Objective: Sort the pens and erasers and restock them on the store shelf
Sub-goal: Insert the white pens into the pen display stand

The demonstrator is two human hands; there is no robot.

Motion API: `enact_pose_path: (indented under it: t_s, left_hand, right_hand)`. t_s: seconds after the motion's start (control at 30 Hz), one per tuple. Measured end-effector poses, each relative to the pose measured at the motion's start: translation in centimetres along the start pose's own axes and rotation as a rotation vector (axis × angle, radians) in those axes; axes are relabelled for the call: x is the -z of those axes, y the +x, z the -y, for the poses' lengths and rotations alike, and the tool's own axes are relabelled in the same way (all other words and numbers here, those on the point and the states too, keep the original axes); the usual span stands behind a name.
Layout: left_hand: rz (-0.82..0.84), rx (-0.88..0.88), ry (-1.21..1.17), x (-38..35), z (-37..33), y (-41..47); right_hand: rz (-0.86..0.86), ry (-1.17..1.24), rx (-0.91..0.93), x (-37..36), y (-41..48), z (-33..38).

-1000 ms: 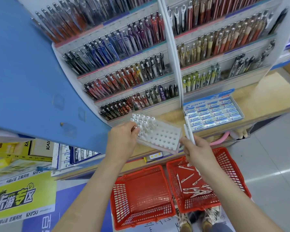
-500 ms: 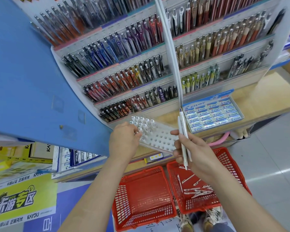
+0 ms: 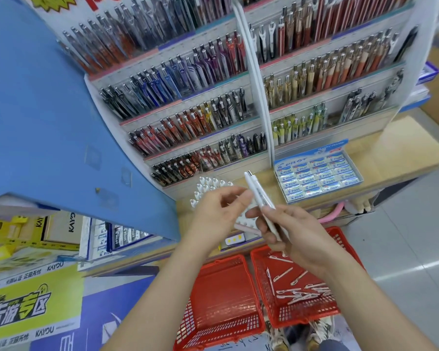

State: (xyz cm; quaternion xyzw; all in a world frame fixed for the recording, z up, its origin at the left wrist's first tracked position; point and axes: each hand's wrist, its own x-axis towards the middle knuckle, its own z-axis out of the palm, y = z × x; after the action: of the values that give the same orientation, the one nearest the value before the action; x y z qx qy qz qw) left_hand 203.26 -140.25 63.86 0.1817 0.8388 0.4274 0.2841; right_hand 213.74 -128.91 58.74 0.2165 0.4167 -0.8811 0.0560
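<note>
Since a second ago the left hand (image 3: 214,214) is letting go of the white rack (image 3: 208,190) it was steadying and is reaching across toward the pens (image 3: 260,198), fingers spread loosely and curled, gripping nothing. Meanwhile the right hand (image 3: 293,236) is drawing those pens back from over the rack toward the body, and the view is sitting closer to the shelf (image 3: 395,148).

That right hand is closing around two, perhaps three, white pens in a bundle, tips pointing up and away, probably so the left hand can pick one off and seat it in a hole. Sitting on the shelf under the hands, the rack is showing white caps filling its far-left rows, while the nearer holes are mostly hidden behind the hands.

Down on the floor, the right basket (image 3: 340,249) is still holding a scatter of loose white pens, so restocking looks partway through; the left basket (image 3: 221,295) is holding nothing visible. Erasers (image 3: 317,176) are lying in tidy rows in their blue box just right of the rack.
</note>
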Motion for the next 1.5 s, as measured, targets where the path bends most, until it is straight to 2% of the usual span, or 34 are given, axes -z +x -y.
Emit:
enact_pose_path:
  t_s: [0.07,0.13,0.23,0.3,0.37,0.43,0.53,0.67,0.73,0.9,1.07,1.17,1.37,1.5]
  left_hand:
    - [0.071,0.052,-0.155,-0.8,-0.5,-0.7]
    - [0.045,0.071,-0.241,-1.0,-0.4,-1.0]
    - [-0.04,0.082,-0.405,-0.6,-0.4,-1.2]
    - [-0.024,0.074,-0.422,0.1,-0.5,-1.5]
    - [0.033,0.009,-0.265,0.6,-0.4,-1.8]
    - [0.09,-0.072,-0.07,0.8,0.0,-2.0]
    - [0.11,-0.177,0.139,0.7,0.5,-2.3]
    - [0.026,-0.202,0.274,2.1,0.4,-2.2]
    - [-0.04,-0.153,0.193,3.2,0.2,-2.2]
    - [-0.104,0.015,-0.38,4.9,-0.2,-2.6]
    - [-0.154,0.041,-0.377,4.2,0.7,-1.9]
    - [-0.245,0.004,-0.276,5.0,1.4,-0.7]
    - [-0.343,-0.101,0.267,6.0,2.6,1.5]
    - [-0.379,-0.156,0.465,4.6,2.8,2.1]
  right_hand:
    - [0.022,-0.046,0.014,-0.6,-0.2,0.2]
    - [-0.008,-0.1,0.026,-1.0,-0.3,0.2]
    - [-0.194,-0.286,0.093,-1.0,-0.3,0.3]
    - [-0.285,-0.243,0.144,-0.7,-0.4,0.7]
    - [-0.282,-0.068,0.164,-0.5,-0.7,1.4]
    - [-0.245,-0.018,0.178,-0.8,-1.0,2.2]
    - [-0.214,-0.113,0.216,-1.4,-1.0,2.5]
    - [-0.313,-0.219,0.273,-1.2,-0.9,2.1]
    - [-0.365,-0.157,0.298,-0.9,-1.2,2.1]
    - [-0.396,-0.12,0.291,-0.3,-1.3,1.9]
    - [-0.362,-0.194,0.277,-0.3,-0.9,0.3]
    - [-0.406,-0.218,0.238,0.1,-0.4,-0.3]
    - [-0.456,-0.073,0.135,1.9,0.1,-0.6]
    - [-0.435,-0.069,0.135,2.1,0.1,-1.2]
